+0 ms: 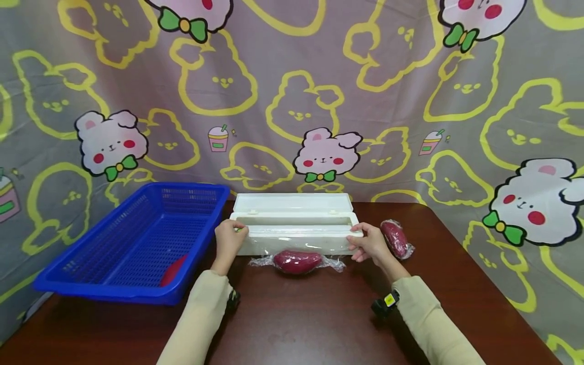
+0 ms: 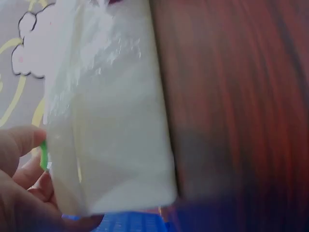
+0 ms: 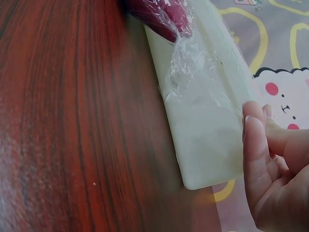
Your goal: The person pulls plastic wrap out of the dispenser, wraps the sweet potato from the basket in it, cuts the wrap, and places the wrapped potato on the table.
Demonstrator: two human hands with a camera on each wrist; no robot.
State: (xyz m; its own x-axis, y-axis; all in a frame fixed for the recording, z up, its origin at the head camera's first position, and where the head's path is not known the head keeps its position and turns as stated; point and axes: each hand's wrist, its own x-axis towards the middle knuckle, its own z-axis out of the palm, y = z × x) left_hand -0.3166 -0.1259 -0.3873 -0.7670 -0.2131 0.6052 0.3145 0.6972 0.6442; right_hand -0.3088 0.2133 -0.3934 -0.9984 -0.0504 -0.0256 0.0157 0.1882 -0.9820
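A long white cling-film dispenser box (image 1: 292, 245) stands on the table with its lid (image 1: 293, 203) up, the film roll (image 1: 296, 228) showing inside. My left hand (image 1: 230, 238) pinches a small green slide cutter (image 2: 44, 154) at the box's left end. At the right end, my right hand (image 1: 368, 242) grips the front top corner between thumb and fingers. Just before the box lies a purple-red sweet potato (image 1: 297, 261) wrapped in film, both film ends twisted out sideways. Clear film overlaps the box's front face in both wrist views.
A blue plastic basket (image 1: 106, 292) stands at the left with a red sweet potato (image 1: 174, 270) inside, partly hidden by its wall. Another film-wrapped sweet potato (image 1: 395, 238) lies right of the box. A patterned curtain (image 1: 274, 66) hangs behind the brown table (image 1: 310, 319).
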